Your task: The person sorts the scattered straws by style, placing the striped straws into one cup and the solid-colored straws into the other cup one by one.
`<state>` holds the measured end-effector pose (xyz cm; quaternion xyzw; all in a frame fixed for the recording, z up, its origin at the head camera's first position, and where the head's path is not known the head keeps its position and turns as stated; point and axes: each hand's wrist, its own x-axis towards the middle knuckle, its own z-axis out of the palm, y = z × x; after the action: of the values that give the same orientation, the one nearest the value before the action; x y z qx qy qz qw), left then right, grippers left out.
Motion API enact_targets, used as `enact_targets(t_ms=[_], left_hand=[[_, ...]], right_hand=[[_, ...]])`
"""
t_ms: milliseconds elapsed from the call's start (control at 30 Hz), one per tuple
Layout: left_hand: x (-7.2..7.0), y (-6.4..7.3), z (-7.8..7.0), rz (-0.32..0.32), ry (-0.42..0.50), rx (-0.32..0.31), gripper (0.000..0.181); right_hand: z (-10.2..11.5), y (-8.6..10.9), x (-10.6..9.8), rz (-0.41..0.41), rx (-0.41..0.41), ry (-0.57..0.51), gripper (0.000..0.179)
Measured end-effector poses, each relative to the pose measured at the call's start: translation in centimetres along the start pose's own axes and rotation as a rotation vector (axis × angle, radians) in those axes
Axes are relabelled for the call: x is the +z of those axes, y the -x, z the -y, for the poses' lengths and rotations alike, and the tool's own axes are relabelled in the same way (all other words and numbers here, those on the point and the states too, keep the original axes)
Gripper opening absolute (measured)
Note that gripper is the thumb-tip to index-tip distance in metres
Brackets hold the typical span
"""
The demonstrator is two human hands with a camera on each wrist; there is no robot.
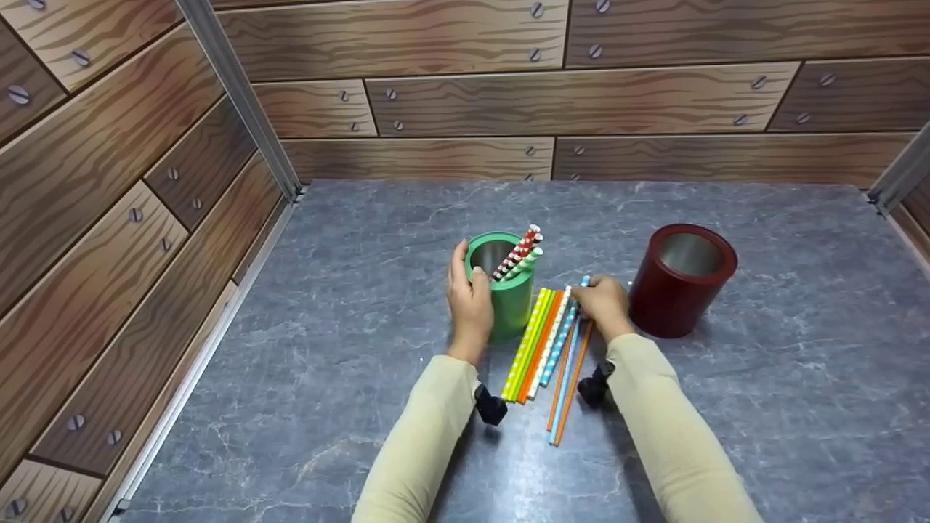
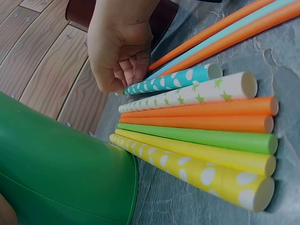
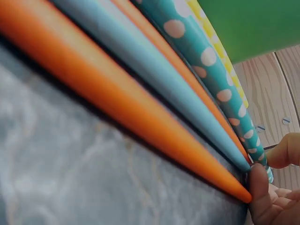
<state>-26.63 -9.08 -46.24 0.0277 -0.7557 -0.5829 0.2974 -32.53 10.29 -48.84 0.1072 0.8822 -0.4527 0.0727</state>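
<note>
My left hand [image 1: 471, 309] grips the side of a green can [image 1: 512, 309], thumb near its rim. Red, black and green patterned paper straws [image 1: 522, 254] lean inside it. A row of paper straws [image 1: 534, 349] lies beside the can: yellow, green, orange, and white with stars [image 2: 197, 93]. At the row's right side, my right hand [image 1: 603, 299] pinches the far end of a blue straw with white dots [image 2: 178, 79] between thumb and finger. Two thin orange straws [image 3: 117, 98] and a light blue one [image 3: 154, 79] lie right next to it, their far ends by the fingers.
A dark red can [image 1: 668, 290] with an open top stands right of my right hand. The grey marbled table [image 1: 327, 290] meets a wood-patterned wall [image 1: 465, 102] at the back and another wall [image 1: 145, 240] on the left.
</note>
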Motion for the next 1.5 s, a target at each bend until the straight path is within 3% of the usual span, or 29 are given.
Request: enact_targets(t_ms=[200, 400, 533, 800, 1100, 1500], left_hand=[[0.1, -0.1, 0.0, -0.004, 0.007, 0.012, 0.048], [0.0, -0.2, 0.0, -0.01, -0.006, 0.01, 0.049], [0.0, -0.2, 0.1, -0.009, -0.002, 0.012, 0.049], [0.0, -0.2, 0.3, -0.019, -0.006, 0.019, 0.048], [0.1, -0.1, 0.2, -0.011, 0.005, 0.021, 0.048], [0.2, -0.1, 0.2, -0.021, 0.002, 0.019, 0.048]], right_hand=[[-0.1, 0.1, -0.2, 0.007, 0.03, -0.164, 0.017], [0.2, 0.2, -0.6, 0.014, 0.042, -0.242, 0.046], [0.7, 0.4, -1.0, 0.017, 0.038, -0.249, 0.054], [1.8, 0.8, -1.3, 0.032, 0.029, -0.345, 0.055], [3.1, 1.5, -2.0, -0.006, -0.024, -0.481, 0.052], [5.0, 3.3, -3.2, 0.006, -0.085, -0.55, 0.05]])
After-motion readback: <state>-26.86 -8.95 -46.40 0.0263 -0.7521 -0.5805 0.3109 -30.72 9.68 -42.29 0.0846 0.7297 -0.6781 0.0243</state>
